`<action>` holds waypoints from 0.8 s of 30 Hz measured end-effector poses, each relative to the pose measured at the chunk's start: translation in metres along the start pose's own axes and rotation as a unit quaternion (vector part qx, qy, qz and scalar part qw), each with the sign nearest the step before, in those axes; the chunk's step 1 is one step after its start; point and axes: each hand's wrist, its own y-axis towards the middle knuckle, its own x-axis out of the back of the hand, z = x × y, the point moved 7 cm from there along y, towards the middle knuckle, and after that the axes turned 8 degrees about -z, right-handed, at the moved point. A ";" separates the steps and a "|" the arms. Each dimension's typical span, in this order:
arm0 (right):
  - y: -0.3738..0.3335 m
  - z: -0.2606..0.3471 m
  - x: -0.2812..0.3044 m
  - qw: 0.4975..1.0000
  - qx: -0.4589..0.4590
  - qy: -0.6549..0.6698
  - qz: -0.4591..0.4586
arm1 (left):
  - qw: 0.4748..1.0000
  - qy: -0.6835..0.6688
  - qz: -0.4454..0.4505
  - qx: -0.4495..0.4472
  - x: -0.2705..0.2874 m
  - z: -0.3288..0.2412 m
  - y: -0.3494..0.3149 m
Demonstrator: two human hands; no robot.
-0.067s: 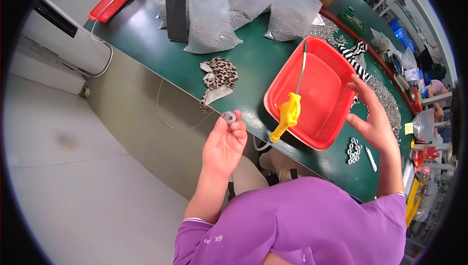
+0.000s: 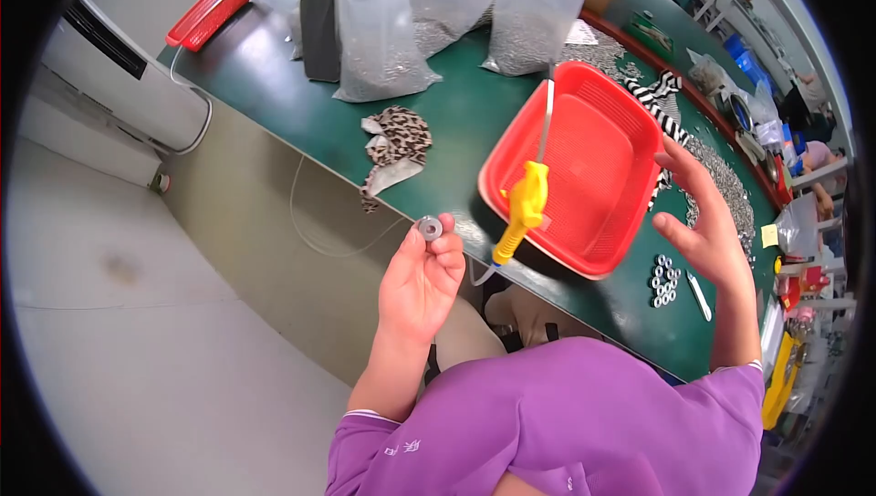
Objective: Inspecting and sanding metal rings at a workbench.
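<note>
Between the thumb and fingertips of my left hand (image 2: 422, 281) is a small grey metal ring (image 2: 429, 228), held up in front of the table's edge. My right hand (image 2: 707, 222) hovers with spread fingers beside the right rim of a red plastic basket (image 2: 488, 174), holding nothing. A yellow air blow gun (image 2: 525, 202) with a long metal nozzle lies across the left side of that basket. Below my right hand, several similar metal rings (image 2: 664, 282) sit grouped on the green table, next to a slim white-handled cutter (image 2: 700, 295).
Clear plastic bags of small metal parts (image 2: 385, 58) stand at the back beside a black phone (image 2: 319, 40). A leopard-print cloth (image 2: 401, 135) lies near the front edge. Loose metal parts (image 2: 723, 172) and a striped cloth (image 2: 652, 94) are behind the basket. Another red basket (image 2: 208, 14) sits far left.
The view has shifted slightly, so the basket, blow gun and bags appear a little farther left. My left hand keeps the metal ring; my right hand stays spread.
</note>
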 end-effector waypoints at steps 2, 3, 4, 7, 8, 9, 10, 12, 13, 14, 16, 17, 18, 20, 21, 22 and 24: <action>-0.041 -0.019 0.018 0.998 0.026 -0.017 -0.050 | 0.999 -0.013 0.033 0.034 0.009 0.035 -0.006; -0.064 -0.032 0.025 0.997 0.027 -0.013 -0.071 | 0.998 -0.005 0.047 0.041 0.010 0.051 -0.012; -0.091 -0.047 0.033 0.995 0.019 -0.016 -0.097 | 0.997 0.000 0.061 0.045 0.021 0.066 -0.019; -0.171 -0.093 0.041 0.987 -0.003 -0.005 -0.160 | 0.990 0.042 0.128 0.046 0.046 0.109 -0.042; -0.199 -0.114 0.044 0.983 -0.027 0.021 -0.182 | 0.986 0.067 0.146 0.043 0.052 0.124 -0.048; -0.225 -0.134 0.049 0.978 -0.059 0.015 -0.197 | 0.989 0.093 0.110 0.035 0.061 0.140 -0.051; -0.251 -0.156 0.056 0.970 -0.095 0.014 -0.223 | 0.987 0.111 0.101 0.051 0.063 0.158 -0.055; -0.290 -0.178 0.072 0.957 -0.108 -0.013 -0.269 | 0.982 0.136 0.100 0.086 0.064 0.184 -0.065; -0.303 -0.185 0.079 0.950 -0.105 -0.043 -0.291 | 0.980 0.162 0.095 0.068 0.066 0.190 -0.069; -0.312 -0.189 0.082 0.945 -0.079 -0.071 -0.310 | 0.977 0.187 0.091 0.049 0.068 0.191 -0.074; -0.325 -0.196 0.077 0.935 -0.056 -0.102 -0.334 | 0.979 0.185 0.075 0.047 0.081 0.191 -0.080; -0.329 -0.197 0.072 0.934 -0.046 -0.081 -0.345 | 0.980 0.185 0.056 0.039 0.089 0.189 -0.081; -0.333 -0.196 0.071 0.934 -0.029 -0.101 -0.340 | 0.981 0.185 0.047 0.046 0.098 0.190 -0.081; -0.345 -0.201 0.081 0.923 -0.017 -0.147 -0.356 | 0.980 0.184 0.052 0.051 0.107 0.199 -0.082; -0.355 -0.205 0.098 0.906 -0.021 -0.172 -0.385 | 0.977 0.199 0.057 0.042 0.112 0.201 -0.082; -0.364 -0.208 0.115 0.888 -0.025 -0.196 -0.415 | 0.975 0.214 0.052 0.029 0.116 0.200 -0.082; -0.387 -0.222 0.152 0.834 -0.085 -0.247 -0.486 | 0.968 0.248 0.047 -0.001 0.120 0.197 -0.079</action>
